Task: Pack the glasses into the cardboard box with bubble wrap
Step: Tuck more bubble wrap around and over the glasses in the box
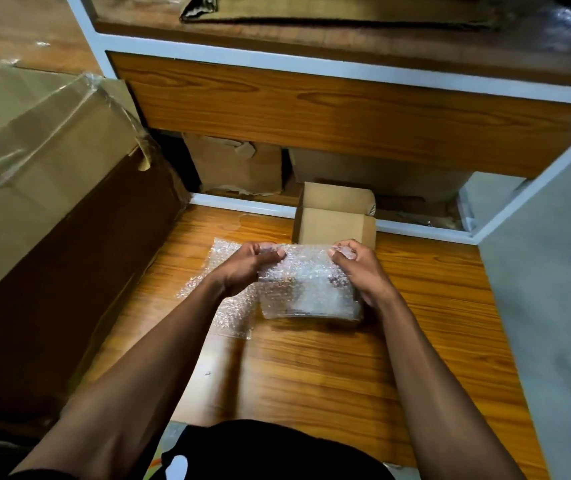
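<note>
We've got one view only, head cam, wide-angle: we look fwd and steeply down from above at the wooden shelf board [329, 368], close in, both forearms reaching away from us, upper shelf [312, 109] facing us beyond.

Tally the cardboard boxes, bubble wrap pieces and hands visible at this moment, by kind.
Small open cardboard box: 1
Large cardboard box on the left: 1
Worn cardboard boxes under the shelf: 2
Bubble wrap: 1
Hands gripping the wrap, left hand, right hand: 2
Total: 7
</note>
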Action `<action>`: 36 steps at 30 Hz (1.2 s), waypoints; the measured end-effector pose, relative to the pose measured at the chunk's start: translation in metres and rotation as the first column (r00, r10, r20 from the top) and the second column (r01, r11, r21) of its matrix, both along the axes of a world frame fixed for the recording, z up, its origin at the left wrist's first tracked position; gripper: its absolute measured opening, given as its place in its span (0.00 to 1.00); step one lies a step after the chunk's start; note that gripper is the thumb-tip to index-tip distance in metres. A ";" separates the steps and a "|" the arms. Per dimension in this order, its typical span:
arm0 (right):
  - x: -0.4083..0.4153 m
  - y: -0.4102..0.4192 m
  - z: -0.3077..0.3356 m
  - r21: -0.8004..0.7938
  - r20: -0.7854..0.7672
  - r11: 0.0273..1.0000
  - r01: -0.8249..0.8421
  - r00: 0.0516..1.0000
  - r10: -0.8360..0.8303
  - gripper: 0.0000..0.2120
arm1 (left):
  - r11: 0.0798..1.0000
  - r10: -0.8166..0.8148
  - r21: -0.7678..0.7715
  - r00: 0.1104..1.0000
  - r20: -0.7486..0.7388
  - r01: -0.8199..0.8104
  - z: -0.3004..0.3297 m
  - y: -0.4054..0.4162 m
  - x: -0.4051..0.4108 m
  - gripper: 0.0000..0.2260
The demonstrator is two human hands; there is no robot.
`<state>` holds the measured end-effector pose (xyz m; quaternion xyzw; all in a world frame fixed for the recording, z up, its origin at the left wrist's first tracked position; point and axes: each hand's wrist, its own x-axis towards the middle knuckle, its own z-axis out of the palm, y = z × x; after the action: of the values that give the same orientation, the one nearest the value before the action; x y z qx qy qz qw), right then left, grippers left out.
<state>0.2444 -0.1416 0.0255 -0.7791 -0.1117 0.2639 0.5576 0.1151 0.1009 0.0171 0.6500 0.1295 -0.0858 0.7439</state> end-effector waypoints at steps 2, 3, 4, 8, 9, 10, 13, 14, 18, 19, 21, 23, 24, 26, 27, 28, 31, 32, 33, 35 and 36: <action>0.005 -0.014 -0.011 -0.025 -0.014 0.997 0.070 0.997 -0.071 0.11 | 0.997 0.023 0.071 0.999 -0.028 -0.021 -0.009 -0.013 0.009 0.12; 0.007 -0.020 -0.015 -0.061 0.010 0.993 0.097 0.995 -0.096 0.12 | 0.991 0.051 0.128 0.998 -0.035 -0.046 -0.016 -0.019 0.013 0.12; 0.008 -0.026 -0.019 -0.109 0.044 0.987 0.122 0.992 -0.117 0.13 | 0.978 0.092 0.191 0.995 -0.042 -0.083 -0.026 -0.024 0.018 0.12; 0.010 -0.042 -0.028 -0.250 0.178 0.937 0.244 0.963 -0.204 0.13 | 0.876 0.296 0.411 0.954 -0.043 -0.253 -0.047 -0.046 0.032 0.13; 0.011 -0.044 -0.029 -0.267 0.201 0.925 0.271 0.954 -0.222 0.13 | 0.837 0.335 0.468 0.942 -0.025 -0.285 -0.048 -0.051 0.034 0.12; 0.012 -0.045 -0.031 -0.280 0.209 0.915 0.289 0.949 -0.236 0.14 | 0.805 0.361 0.505 0.933 -0.002 -0.310 -0.048 -0.055 0.037 0.11; 0.015 -0.045 -0.038 -0.291 0.226 0.903 0.317 0.940 -0.258 0.13 | 0.756 0.388 0.557 0.921 0.044 -0.345 -0.050 -0.059 0.041 0.11; 0.016 -0.045 -0.039 -0.298 0.238 0.898 0.324 0.936 -0.259 0.12 | 0.744 0.390 0.569 0.919 0.056 -0.350 -0.051 -0.059 0.042 0.11; 0.016 -0.043 -0.044 -0.284 0.260 0.890 0.356 0.922 -0.286 0.08 | 0.722 0.408 0.582 0.909 0.080 -0.375 -0.056 -0.061 0.044 0.11; 0.016 -0.042 -0.045 -0.285 0.263 0.888 0.360 0.920 -0.289 0.08 | 0.714 0.419 0.584 0.904 0.085 -0.386 -0.057 -0.061 0.045 0.11; 0.015 -0.041 -0.047 -0.282 0.264 0.886 0.369 0.917 -0.298 0.08 | 0.697 0.451 0.579 0.886 0.104 -0.423 -0.059 -0.063 0.046 0.11; 0.013 -0.040 -0.051 -0.273 0.281 0.880 0.388 0.907 -0.313 0.08 | 0.683 0.489 0.555 0.862 0.136 -0.475 -0.058 -0.067 0.046 0.12; 0.012 -0.040 -0.052 -0.269 0.291 0.875 0.402 0.900 -0.323 0.08 | 0.673 0.506 0.545 0.849 0.154 -0.500 -0.057 -0.069 0.046 0.13; 0.009 -0.038 -0.053 -0.262 0.326 0.862 0.433 0.881 -0.343 0.08 | 0.660 0.532 0.528 0.829 0.175 -0.535 -0.057 -0.071 0.047 0.14; 0.007 -0.037 -0.053 -0.266 0.350 0.854 0.446 0.871 -0.346 0.08 | 0.653 0.540 0.526 0.822 0.180 -0.545 -0.057 -0.071 0.047 0.14; 0.005 -0.036 -0.053 -0.271 0.384 0.845 0.461 0.857 -0.345 0.07 | 0.649 0.546 0.529 0.819 0.177 -0.547 -0.059 -0.071 0.048 0.14; -0.001 -0.035 -0.053 -0.259 0.516 0.813 0.521 0.787 -0.339 0.10 | 0.637 0.541 0.547 0.821 0.184 -0.543 -0.060 -0.070 0.047 0.14; -0.005 -0.035 -0.054 -0.246 0.570 0.813 0.527 0.757 -0.319 0.10 | 0.631 0.535 0.555 0.822 0.195 -0.542 -0.061 -0.070 0.046 0.14; -0.009 -0.033 -0.055 -0.235 0.633 0.824 0.515 0.725 -0.272 0.10 | 0.627 0.530 0.559 0.823 0.204 -0.542 -0.062 -0.070 0.046 0.13; -0.017 -0.030 -0.058 -0.239 0.757 0.868 0.434 0.644 -0.113 0.08 | 0.619 0.522 0.569 0.824 0.217 -0.542 -0.065 -0.070 0.045 0.12; -0.020 -0.028 -0.060 -0.261 0.793 0.891 0.372 0.609 -0.022 0.07 | 0.608 0.518 0.583 0.826 0.224 -0.539 -0.066 -0.070 0.045 0.12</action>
<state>0.2244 -0.1697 -0.0349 -0.9199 -0.1941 -0.1427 0.3094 0.1602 0.0313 -0.0492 0.7919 0.3240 0.1955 0.4793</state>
